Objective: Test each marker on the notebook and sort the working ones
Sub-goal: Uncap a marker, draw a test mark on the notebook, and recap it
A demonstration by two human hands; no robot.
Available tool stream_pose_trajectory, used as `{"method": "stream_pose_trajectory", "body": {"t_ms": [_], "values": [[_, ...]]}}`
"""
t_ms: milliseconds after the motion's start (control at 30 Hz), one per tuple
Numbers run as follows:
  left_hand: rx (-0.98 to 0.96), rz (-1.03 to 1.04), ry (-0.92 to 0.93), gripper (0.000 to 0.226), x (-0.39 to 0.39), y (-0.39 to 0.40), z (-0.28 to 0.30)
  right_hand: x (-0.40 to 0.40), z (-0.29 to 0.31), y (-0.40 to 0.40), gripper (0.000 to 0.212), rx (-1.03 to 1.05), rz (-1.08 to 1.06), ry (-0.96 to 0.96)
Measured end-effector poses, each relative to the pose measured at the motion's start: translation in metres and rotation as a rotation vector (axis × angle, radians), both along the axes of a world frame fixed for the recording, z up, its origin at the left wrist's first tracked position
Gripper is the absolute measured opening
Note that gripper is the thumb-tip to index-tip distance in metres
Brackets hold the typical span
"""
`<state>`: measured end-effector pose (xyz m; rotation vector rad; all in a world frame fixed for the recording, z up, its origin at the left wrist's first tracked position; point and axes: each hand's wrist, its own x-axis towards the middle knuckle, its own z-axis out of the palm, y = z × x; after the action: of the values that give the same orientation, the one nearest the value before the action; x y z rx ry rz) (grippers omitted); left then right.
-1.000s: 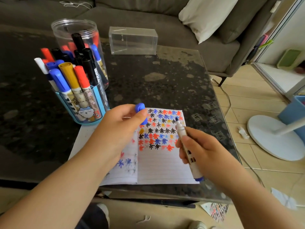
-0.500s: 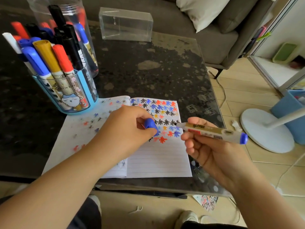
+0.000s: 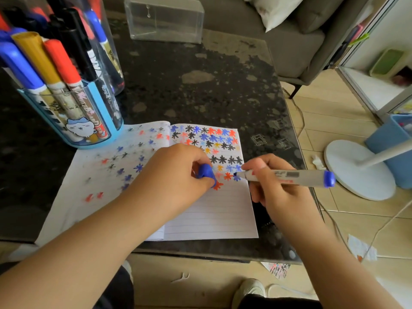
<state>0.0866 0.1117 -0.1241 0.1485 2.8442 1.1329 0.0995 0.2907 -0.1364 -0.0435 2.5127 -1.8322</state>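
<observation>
**Blue marker tip down on the notebook page**

My right hand (image 3: 281, 192) grips one uncapped blue marker (image 3: 287, 176), fingers curled around its barrel near the nib, and the tip touches the right page of the open notebook (image 3: 211, 215) beside a blue star. The barrel lies nearly level, its blue end pointing right past the desk (image 3: 200, 85) edge. My left hand (image 3: 174, 175) rests on the notebook's middle, fingers curled around the single blue cap (image 3: 206, 172).

I count one notebook, two holders at the far left: a blue-trimmed pen holder (image 3: 89, 128) touching the notebook's far left corner, and one clear jar (image 3: 104, 45) just behind it, both packed with capped markers I cannot count exactly. One clear plastic box (image 3: 166, 21) sits far across the desk.

Half a second ago the marker hovered above the page with its tip off the paper; now the nib has come down onto it, and my left hand has slid slightly right.
</observation>
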Motion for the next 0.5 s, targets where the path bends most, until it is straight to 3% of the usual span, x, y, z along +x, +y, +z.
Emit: {"method": "stream_pose_trajectory", "body": {"t_ms": [167,500], "values": [[-0.023,-0.02,-0.006,0.014,0.001,0.002,-0.003,-0.004,-0.012,-0.002,0.015,0.082,-0.01,0.036],[-0.061,-0.029,-0.004,0.009,0.0,0.002,-0.008,-0.005,-0.021,-0.006,0.025,0.027,-0.053,0.156]]}}
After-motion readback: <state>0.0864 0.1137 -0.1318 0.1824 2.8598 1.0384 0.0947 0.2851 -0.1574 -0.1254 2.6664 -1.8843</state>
